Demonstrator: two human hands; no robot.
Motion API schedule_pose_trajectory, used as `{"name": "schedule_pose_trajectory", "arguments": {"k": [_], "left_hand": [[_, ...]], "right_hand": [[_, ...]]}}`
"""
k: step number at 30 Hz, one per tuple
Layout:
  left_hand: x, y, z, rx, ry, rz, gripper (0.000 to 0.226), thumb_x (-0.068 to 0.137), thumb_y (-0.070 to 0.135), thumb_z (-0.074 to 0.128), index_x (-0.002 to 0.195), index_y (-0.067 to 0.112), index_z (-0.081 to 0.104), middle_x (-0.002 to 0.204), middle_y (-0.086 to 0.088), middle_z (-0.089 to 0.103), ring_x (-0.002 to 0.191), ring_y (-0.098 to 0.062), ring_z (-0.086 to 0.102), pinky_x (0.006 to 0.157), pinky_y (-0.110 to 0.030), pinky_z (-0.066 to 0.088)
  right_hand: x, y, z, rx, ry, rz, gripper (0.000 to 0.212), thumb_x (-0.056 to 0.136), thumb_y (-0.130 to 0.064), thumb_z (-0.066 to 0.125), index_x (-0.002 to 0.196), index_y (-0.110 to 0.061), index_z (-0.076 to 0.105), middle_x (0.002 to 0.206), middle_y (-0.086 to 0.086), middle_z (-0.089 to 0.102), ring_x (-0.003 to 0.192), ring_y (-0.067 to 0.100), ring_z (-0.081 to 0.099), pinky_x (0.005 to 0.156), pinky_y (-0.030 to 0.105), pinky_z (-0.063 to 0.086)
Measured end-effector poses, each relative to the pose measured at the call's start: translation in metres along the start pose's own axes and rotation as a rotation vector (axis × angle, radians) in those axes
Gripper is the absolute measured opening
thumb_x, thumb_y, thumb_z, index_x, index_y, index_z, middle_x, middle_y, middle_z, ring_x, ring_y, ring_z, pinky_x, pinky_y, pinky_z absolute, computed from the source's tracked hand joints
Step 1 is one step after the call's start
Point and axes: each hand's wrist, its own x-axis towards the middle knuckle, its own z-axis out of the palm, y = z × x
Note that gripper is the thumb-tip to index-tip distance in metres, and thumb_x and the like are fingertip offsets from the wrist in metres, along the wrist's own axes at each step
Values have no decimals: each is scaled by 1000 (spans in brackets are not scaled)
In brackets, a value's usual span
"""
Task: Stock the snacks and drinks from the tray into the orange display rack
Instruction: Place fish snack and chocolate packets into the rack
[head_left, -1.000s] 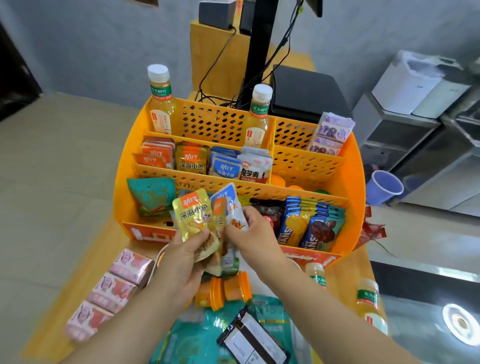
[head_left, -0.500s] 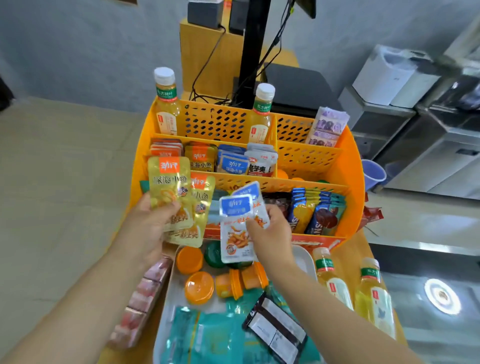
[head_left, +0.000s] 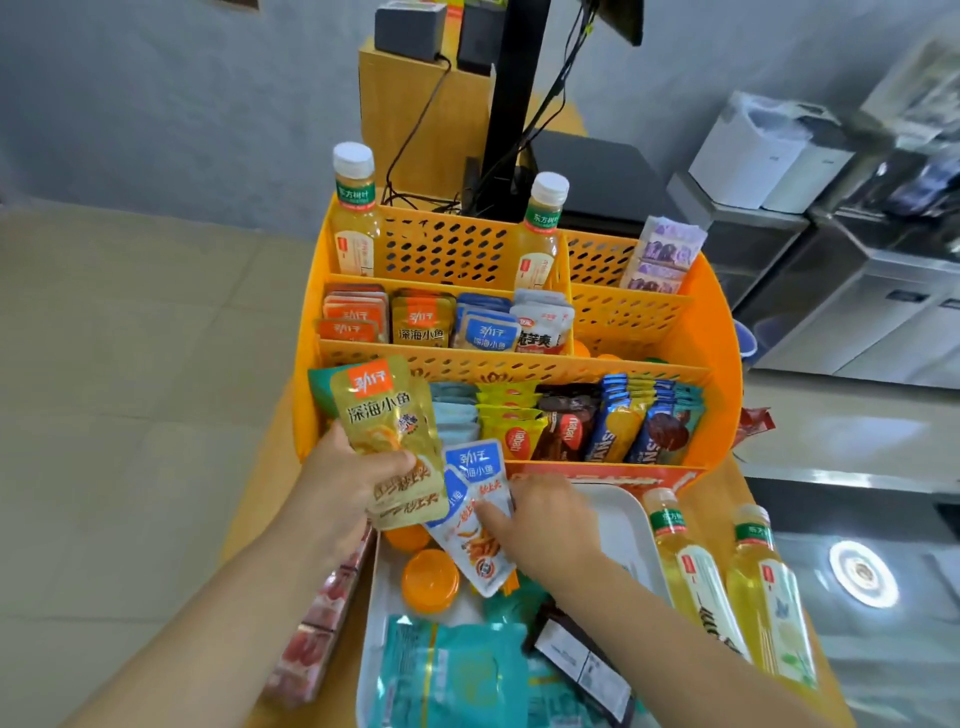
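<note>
The orange display rack (head_left: 719, 332) stands ahead with three tiers: two tea bottles at the back, fish-snack packets in the middle, bars and packets in front. My left hand (head_left: 343, 483) grips a stack of yellow fish-snack packets (head_left: 387, 421) upright before the rack's front left corner. My right hand (head_left: 545, 519) pinches two blue-and-white fish-snack packets (head_left: 478, 514) low over the white tray (head_left: 631, 525). In the tray lie orange-lidded cups (head_left: 430, 579), teal bags (head_left: 457, 675) and a dark packet (head_left: 576, 660).
Two yellow tea bottles (head_left: 698, 577) stand on the wooden counter right of the tray. Pink snack boxes (head_left: 317, 623) lie left of it. A black monitor stand (head_left: 511, 104) with cables rises behind the rack. Steel appliances fill the right background.
My left hand has moved the yellow packets right and down, toward the rack's front. My right hand has lowered the blue packets closer to the tray. The view has tipped down.
</note>
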Motion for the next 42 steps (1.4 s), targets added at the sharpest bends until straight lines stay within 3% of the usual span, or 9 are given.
{"name": "schedule_pose_trajectory", "arguments": {"k": [5, 8, 11, 17, 21, 28, 32, 36, 42], "left_hand": [[-1, -16, 3, 176, 0, 1, 54, 70, -7, 73, 103, 33, 59, 93, -4, 75, 87, -30, 72, 80, -56, 56], [-4, -16, 10, 267, -64, 33, 65, 62, -2, 71, 109, 40, 57, 98, -1, 74, 93, -27, 70, 84, -54, 55], [-2, -11, 16, 321, -123, 56, 69, 65, -9, 70, 115, 36, 55, 99, -3, 73, 92, -26, 71, 83, -52, 56], [5, 14, 19, 281, -99, 103, 21, 92, 24, 63, 107, 37, 55, 97, 1, 72, 81, -17, 73, 63, -36, 59], [23, 50, 23, 513, -102, 318, 21, 92, 27, 64, 98, 44, 55, 96, 7, 69, 81, -7, 70, 63, -28, 58], [70, 122, 35, 745, 27, 705, 21, 81, 20, 70, 84, 39, 61, 79, 22, 66, 76, 9, 60, 60, -9, 45], [95, 114, 29, 1046, 73, 653, 12, 81, 21, 68, 92, 25, 65, 82, 9, 67, 78, -13, 63, 66, -35, 53], [109, 95, 21, 1390, 165, 709, 8, 81, 28, 69, 86, 28, 63, 85, -1, 63, 88, -25, 57, 67, -33, 41], [121, 83, 15, 1468, 256, 727, 22, 82, 33, 71, 104, 30, 68, 99, -7, 63, 96, -29, 55, 82, -40, 46]], "right_hand": [[10, -16, -29, 441, 115, 23, 22, 90, -47, 61, 86, -27, 51, 82, -10, 55, 71, 8, 52, 56, 27, 39], [23, -43, -51, 860, -68, 41, 18, 94, -43, 57, 98, -25, 60, 86, -8, 62, 72, 7, 57, 66, 30, 48], [35, -60, -62, 869, -176, 38, 26, 92, -40, 62, 102, -16, 60, 84, 1, 65, 68, 14, 59, 63, 35, 50], [57, -64, -80, 1021, -307, 27, 11, 88, -17, 72, 96, -17, 64, 69, -6, 66, 44, -2, 53, 44, 16, 42], [78, -70, -105, 944, -252, -14, 13, 85, -18, 74, 95, -15, 66, 78, 1, 73, 53, 2, 62, 50, 17, 47], [127, -90, -132, 854, 348, -136, 16, 87, -17, 70, 84, -30, 61, 80, -10, 66, 76, 10, 63, 63, 24, 50], [140, -87, -113, 677, 301, -119, 9, 90, -17, 64, 87, -25, 60, 72, -14, 58, 67, 5, 56, 54, 22, 39], [149, -83, -90, 396, 205, -114, 9, 93, -18, 60, 93, -14, 68, 95, 3, 60, 76, 19, 58, 56, 25, 42], [152, -80, -81, 289, 180, -137, 23, 94, -10, 55, 115, -15, 64, 109, 8, 70, 94, 25, 66, 78, 38, 57]]}}
